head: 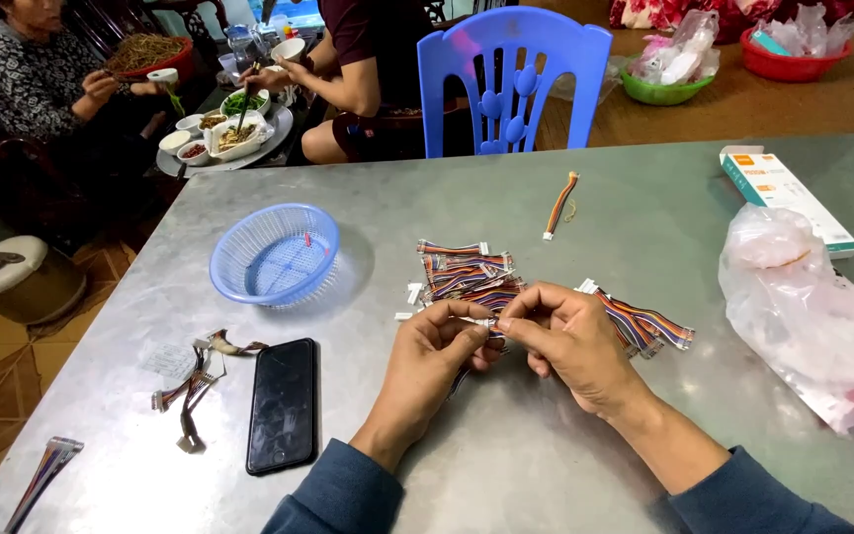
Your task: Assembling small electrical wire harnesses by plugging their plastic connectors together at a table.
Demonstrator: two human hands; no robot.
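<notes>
Both hands meet over the grey metal counter [565,435]: the left hand [437,351] and the right hand [565,336] each pinch an end of a small white plastic connector [476,320] between thumb and fingertips. Just behind them lies a pile of short rainbow-coloured ribbon cables [467,272]. A round blue plastic basket [276,254] sits to the left, and a black smartphone [283,403] lies face up nearer the counter edge.
</notes>
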